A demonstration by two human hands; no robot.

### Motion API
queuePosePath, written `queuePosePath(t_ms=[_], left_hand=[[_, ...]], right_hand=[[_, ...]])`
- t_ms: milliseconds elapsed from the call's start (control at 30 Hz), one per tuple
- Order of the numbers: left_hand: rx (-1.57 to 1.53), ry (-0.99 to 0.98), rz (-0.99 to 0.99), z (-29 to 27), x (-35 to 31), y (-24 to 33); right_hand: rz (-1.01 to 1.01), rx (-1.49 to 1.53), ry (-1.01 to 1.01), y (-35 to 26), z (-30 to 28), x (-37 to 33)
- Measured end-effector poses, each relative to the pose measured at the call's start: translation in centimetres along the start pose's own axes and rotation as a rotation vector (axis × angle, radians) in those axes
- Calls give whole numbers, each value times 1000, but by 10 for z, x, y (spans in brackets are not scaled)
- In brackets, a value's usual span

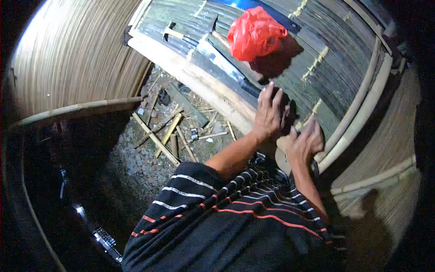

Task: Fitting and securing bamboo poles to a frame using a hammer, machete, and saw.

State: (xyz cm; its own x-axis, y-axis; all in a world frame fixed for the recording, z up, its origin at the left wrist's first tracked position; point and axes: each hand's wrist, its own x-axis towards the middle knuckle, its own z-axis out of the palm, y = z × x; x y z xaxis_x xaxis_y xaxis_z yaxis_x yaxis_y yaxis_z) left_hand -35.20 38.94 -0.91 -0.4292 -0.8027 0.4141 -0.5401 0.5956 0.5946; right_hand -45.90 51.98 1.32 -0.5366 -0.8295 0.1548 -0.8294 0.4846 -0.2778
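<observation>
My left hand (pixel 268 117) is over the near edge of the slatted bamboo bench (pixel 337 68), its fingers stretched out and nothing visible in them. Just right of it, lower down, my right hand (pixel 306 144) has its thumb apart from the fingers, and I see nothing held there. Close to my left fingertips lies the dark handle end of a long shiny metal blade (pixel 222 60). A crumpled red plastic bag (pixel 256 34) sits farther off on the slats, casting a dark shadow. What lies under my palms is hidden.
Beyond the blade are a hammer (pixel 174 32) and another metal-headed tool (pixel 214 23), its handle partly behind the bag. A long blue flat thing (pixel 276 16) lies at the far edge. Bamboo offcuts (pixel 168 135) litter the stony ground at left. A woven wall (pixel 81 50) stands beyond.
</observation>
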Motion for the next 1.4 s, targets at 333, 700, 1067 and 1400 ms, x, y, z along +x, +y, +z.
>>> queuePosePath(t_ms=[333,700,1067,1400], left_hand=[[24,-87,-26,2,3,2],[77,48,-8,2,8,6],[-7,102,189,-4,-18,19],[-112,22,207,11,-22,15]], right_hand=[[-78,-171,-57,33,-26,-11],[-63,-168,-37,31,-27,-14],[-70,-107,89,37,-23,-45],[138,392,610,85,-17,-36]])
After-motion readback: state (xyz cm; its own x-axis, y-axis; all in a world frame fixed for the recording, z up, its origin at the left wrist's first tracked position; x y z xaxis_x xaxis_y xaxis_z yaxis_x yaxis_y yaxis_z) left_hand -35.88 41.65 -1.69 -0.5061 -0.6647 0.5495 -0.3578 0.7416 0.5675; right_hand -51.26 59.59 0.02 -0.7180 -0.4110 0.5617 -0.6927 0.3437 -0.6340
